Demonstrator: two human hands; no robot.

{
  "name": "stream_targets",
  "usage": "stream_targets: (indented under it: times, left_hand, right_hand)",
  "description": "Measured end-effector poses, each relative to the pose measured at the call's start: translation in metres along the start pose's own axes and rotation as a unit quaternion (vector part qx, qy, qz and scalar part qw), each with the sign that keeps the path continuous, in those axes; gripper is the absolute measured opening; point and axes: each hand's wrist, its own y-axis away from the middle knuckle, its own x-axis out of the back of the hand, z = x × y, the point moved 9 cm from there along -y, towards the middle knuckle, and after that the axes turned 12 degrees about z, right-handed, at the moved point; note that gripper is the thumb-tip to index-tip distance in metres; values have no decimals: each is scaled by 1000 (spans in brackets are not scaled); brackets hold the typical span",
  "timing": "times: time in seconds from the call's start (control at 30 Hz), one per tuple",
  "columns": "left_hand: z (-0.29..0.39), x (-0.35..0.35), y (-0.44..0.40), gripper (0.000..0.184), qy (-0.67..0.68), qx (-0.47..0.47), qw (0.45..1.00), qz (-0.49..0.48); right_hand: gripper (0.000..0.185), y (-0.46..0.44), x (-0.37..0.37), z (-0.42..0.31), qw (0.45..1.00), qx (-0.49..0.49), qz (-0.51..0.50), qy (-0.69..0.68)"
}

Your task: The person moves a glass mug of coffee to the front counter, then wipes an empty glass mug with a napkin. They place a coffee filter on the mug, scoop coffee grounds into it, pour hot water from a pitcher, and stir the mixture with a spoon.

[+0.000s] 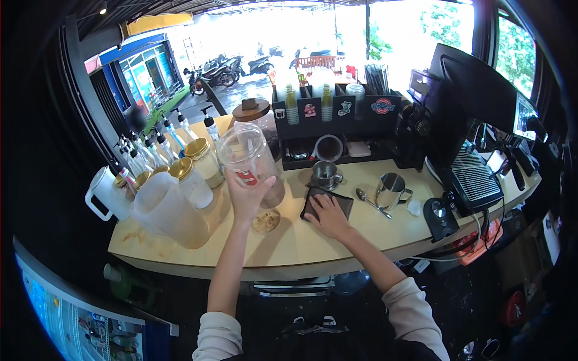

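Pale counter (289, 249): near our forearms, bearing a round brown patch (265, 221)
Right hand (327, 218): we have it open, fingers spread over the dark cloth (345, 203)
Left hand (245, 197): we grip the clear jar (256, 155) with red lettering, just left of the cloth
Frosted pitcher (167, 207): on our left, near gold-lidded jars (192, 185)
Steel pitcher (390, 190): on our right, beside a spoon (363, 195)
Metal cup (326, 174): just beyond our cloth
Wooden-lidded jar (251, 109): behind the one we grip
Black organiser (370, 133): at the counter's far side, holding stacked cups (327, 102)
Motorbikes (220, 73): outside, farthest from us
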Motion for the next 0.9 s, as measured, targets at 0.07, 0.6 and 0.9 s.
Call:
stream_targets:
  times: [0.07,0.6,0.9]
  left_hand:
    - [15,17,3,90,12,-9,1000,12]
    - [-62,135,19,96,-181,25,974,132]
    - [-3,102,91,75,-319,-133,922,172]
  right_hand:
    - [60,-9,-12,5,996,-67,-7,59]
    - [55,-24,-39,-31,998,-7,-67,-16]
    - [58,47,41,42,996,-74,-29,-27]
